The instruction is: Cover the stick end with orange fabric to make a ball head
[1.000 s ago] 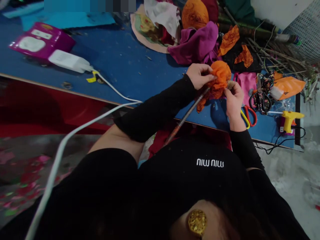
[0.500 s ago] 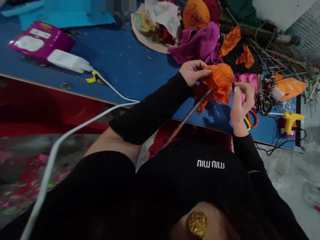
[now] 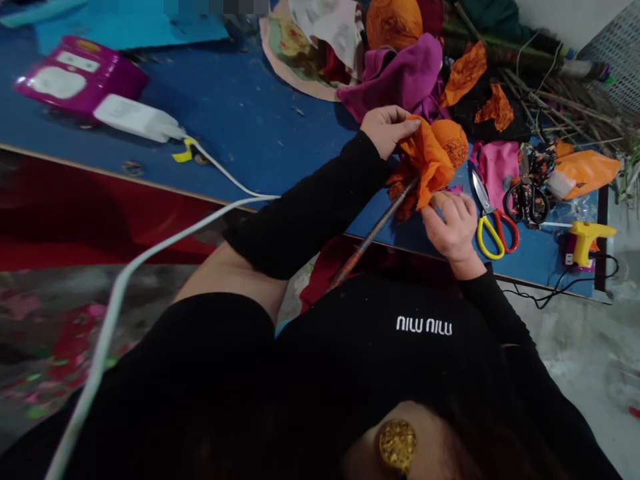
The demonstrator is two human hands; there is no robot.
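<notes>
An orange cloth (image 3: 431,160) is bunched around the end of a thin dark stick (image 3: 373,233), which slants down toward my lap. My left hand (image 3: 387,131) pinches the cloth's upper left edge between thumb and fingers. At its lower right edge my right hand (image 3: 453,223) is closed on the cloth, its fingertips partly hidden. Just behind the cloth shows a round, orange cloth-covered ball (image 3: 451,142); whether it is joined to the stick I cannot tell. Scissors with red and yellow handles (image 3: 493,223) lie to the right of my right hand.
Purple fabric (image 3: 400,73) and orange scraps (image 3: 465,73) are heaped at the back. Black-handled scissors (image 3: 527,197) and a yellow glue gun (image 3: 587,241) lie at the right. A purple box (image 3: 85,80) with a white plug stands left; its white cable (image 3: 150,257) crosses toward me.
My right hand has moved down and left onto the cloth's lower edge. The cloth is now spread away from the ball, and the red-and-yellow scissors show more fully.
</notes>
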